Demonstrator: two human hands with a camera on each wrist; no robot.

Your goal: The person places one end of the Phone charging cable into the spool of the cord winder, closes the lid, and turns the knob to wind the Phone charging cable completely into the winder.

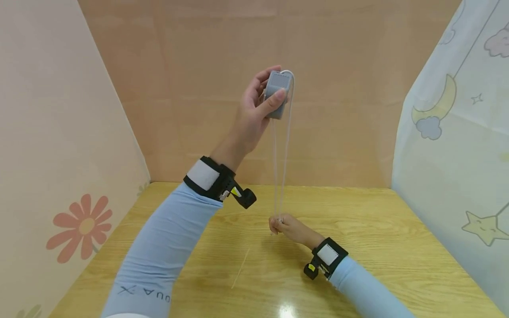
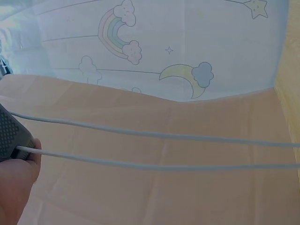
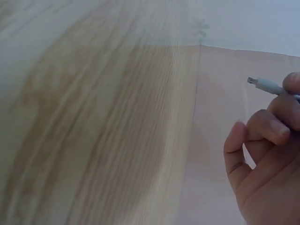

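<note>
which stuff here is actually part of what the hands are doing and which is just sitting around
In use:
- grey power adapter, gripped by the left hand
- white cable, two strands stretched down to the right hand
- cable plug, pinched in the right hand

Lying about:
- wooden table
- thin pale strip on the table

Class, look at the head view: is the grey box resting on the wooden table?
No. The left hand holds the grey box raised well above the wooden table.
</note>
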